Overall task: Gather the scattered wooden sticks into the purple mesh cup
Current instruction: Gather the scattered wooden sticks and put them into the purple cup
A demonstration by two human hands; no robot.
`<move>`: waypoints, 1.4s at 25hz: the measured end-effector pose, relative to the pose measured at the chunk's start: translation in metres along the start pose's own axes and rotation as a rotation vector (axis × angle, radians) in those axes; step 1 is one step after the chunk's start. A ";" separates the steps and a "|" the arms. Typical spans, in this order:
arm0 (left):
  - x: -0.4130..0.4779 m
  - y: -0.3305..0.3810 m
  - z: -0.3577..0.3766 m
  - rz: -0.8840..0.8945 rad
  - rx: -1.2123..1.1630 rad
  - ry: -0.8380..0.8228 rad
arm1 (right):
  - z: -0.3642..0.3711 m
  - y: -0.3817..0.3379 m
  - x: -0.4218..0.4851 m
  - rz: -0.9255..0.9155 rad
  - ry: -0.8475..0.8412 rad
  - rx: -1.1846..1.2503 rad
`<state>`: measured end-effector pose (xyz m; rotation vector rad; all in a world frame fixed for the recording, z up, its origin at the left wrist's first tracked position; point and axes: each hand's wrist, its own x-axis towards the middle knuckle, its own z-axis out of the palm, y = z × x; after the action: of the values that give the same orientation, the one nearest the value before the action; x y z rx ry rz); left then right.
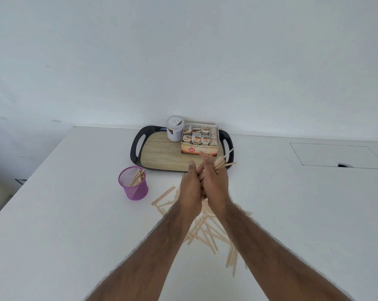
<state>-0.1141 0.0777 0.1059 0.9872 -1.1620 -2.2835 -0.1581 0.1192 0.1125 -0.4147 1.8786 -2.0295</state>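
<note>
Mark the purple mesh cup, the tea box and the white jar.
purple mesh cup (137,191): head view, front mesh wall.
tea box (205,148): head view, printed front face.
white jar (174,134): head view, labelled side.

Purple mesh cup (134,187) upright, sticks (138,178) leaning inside, wooden sticks (207,231) scattered nearby, bundle (221,162) held above

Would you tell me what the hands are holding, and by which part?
The left hand and right hand together clasp a bundle of sticks along its near part; the far ends poke out beyond the right hand.
</note>
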 end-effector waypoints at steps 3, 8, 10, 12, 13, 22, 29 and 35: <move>-0.003 -0.002 0.000 0.044 0.053 0.029 | -0.002 0.002 0.000 0.095 0.020 0.040; -0.002 -0.013 0.001 0.075 0.077 0.150 | 0.000 0.009 -0.010 0.132 0.005 0.109; -0.005 -0.015 0.000 0.076 0.097 0.123 | -0.002 0.009 -0.011 0.148 -0.009 0.124; -0.007 -0.014 0.000 0.064 0.077 0.089 | -0.004 0.009 -0.009 0.179 -0.034 0.107; -0.007 -0.012 0.000 0.064 0.064 0.098 | -0.004 0.008 -0.008 0.196 -0.053 0.102; 0.008 0.002 -0.019 0.235 0.237 0.194 | -0.036 -0.019 0.017 0.107 0.112 0.223; 0.011 0.004 -0.012 0.373 0.500 0.203 | -0.035 -0.010 0.013 0.136 -0.025 -0.150; 0.012 -0.005 -0.014 0.602 0.721 0.159 | -0.039 -0.007 0.024 0.607 0.055 0.055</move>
<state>-0.1122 0.0657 0.0916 0.8500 -1.9415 -1.3055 -0.1975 0.1440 0.1163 0.2116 1.6987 -1.6788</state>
